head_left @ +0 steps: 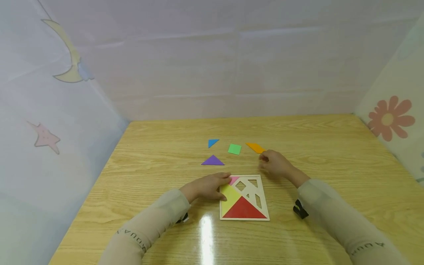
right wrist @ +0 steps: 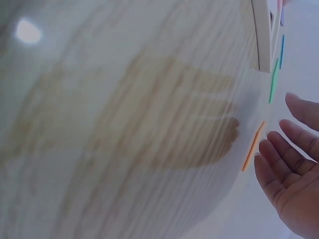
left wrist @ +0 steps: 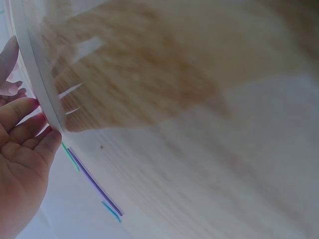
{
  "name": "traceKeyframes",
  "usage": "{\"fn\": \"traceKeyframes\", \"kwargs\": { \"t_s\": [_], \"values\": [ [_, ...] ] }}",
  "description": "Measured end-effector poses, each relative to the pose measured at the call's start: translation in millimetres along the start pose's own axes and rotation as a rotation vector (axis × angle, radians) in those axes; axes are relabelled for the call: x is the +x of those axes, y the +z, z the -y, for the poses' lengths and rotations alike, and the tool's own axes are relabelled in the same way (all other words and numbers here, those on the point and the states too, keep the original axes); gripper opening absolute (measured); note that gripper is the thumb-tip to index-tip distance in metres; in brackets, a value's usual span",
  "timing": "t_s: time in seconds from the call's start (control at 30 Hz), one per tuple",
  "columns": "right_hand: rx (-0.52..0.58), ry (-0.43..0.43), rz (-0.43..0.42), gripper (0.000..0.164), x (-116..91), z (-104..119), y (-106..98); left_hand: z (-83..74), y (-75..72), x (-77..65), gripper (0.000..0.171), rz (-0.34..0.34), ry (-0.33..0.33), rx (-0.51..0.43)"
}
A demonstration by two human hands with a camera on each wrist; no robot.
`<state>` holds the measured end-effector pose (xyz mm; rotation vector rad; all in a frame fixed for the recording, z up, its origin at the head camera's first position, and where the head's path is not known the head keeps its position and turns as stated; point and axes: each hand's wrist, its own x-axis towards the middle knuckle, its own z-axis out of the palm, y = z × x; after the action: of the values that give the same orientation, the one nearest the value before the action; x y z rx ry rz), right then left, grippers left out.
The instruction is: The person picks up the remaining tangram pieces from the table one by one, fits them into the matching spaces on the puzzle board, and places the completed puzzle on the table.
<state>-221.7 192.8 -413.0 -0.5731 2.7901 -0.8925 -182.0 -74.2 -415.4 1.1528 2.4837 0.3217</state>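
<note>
A pale tangram board lies on the table with a red triangle, a yellow triangle and a partly covered pink piece in it; several slots on its right show bare. My left hand holds the board at its upper left corner, thumb over the yellow piece. In the left wrist view, its fingertips touch the board's edge. My right hand is just above the table beside an orange parallelogram, covering its near end. Its fingers are loosely bent and apart, holding nothing.
Beyond the board lie a purple triangle, a blue triangle and a green square. A black object shows at my right wrist. The wooden table meets printed cloth walls at the back and sides.
</note>
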Motion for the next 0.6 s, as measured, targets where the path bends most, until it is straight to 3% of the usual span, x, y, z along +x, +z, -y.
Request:
{"fn": "traceKeyframes", "kwargs": {
  "t_s": [0.6],
  "values": [
    [-0.071,0.014,-0.035,0.032,16,-10,5,0.0,-0.2,-1.8,0.068,0.006,0.005,-0.025]
  ]
}}
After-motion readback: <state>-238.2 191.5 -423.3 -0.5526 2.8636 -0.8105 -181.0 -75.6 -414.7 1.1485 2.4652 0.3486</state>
